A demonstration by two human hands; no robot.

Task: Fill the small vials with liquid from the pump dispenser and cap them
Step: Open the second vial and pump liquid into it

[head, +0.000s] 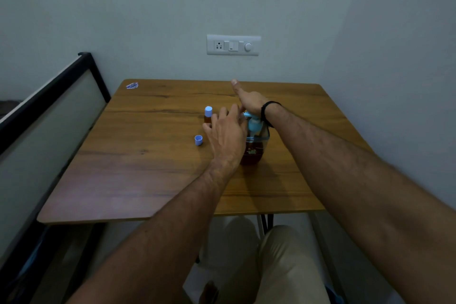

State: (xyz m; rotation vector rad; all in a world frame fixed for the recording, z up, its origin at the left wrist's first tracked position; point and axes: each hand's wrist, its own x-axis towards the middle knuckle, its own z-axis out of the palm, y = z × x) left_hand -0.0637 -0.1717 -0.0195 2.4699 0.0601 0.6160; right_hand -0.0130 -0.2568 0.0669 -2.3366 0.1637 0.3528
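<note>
— What are the hands doing?
— The right hand (249, 101) presses flat on the pump dispenser (254, 140), mid-table (148, 168). The left hand (228, 136), fingers spread, reaches beside it; any grasp is hidden.
— Vials?
— A capped vial (208, 115) stands left, loose cap (198, 140) nearer.

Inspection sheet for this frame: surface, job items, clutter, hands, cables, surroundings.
Surface: wooden table, dark grain lines, set into a wall corner.
Job's things: pump dispenser with blue pump head and dark liquid low in its clear body; capped vial upright behind the left hand; loose blue cap on the table, left of the dispenser.
Clutter: small blue and white wrapper at the far left corner.
Grippers: left hand beside the dispenser, its grip hidden; right hand flat on the pump head, thumb out, black wristband.
Cables: nothing seen.
Surroundings: switch panel on the wall; black-framed panel at left.
</note>
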